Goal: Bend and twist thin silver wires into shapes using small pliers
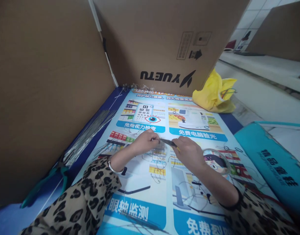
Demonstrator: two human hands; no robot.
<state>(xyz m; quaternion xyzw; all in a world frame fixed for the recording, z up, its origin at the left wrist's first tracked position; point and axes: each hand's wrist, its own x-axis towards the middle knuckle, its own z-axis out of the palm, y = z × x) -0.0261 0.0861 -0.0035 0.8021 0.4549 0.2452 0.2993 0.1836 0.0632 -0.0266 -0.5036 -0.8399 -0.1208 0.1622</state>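
Observation:
My right hand [189,151] is closed around a pair of pliers [168,142] with slim dark jaws and a bit of yellow on the handle. Its tip points left and meets the fingertips of my left hand [147,142]. Those fingers are pinched on a small piece of thin wire, mostly hidden by the fingers. Fine bent wires [158,163] lie under and just in front of the hands, on a printed poster sheet [167,114]. A coil of wire [228,160] rests by my right forearm.
Tall cardboard panels [54,71] stand at the left and back. Along the left lie a bundle of straight wires [88,138] and green-handled pliers [64,178]. Small wire pieces [140,87] sit at the back. A yellow bag [211,94] and a teal box [269,156] flank the right.

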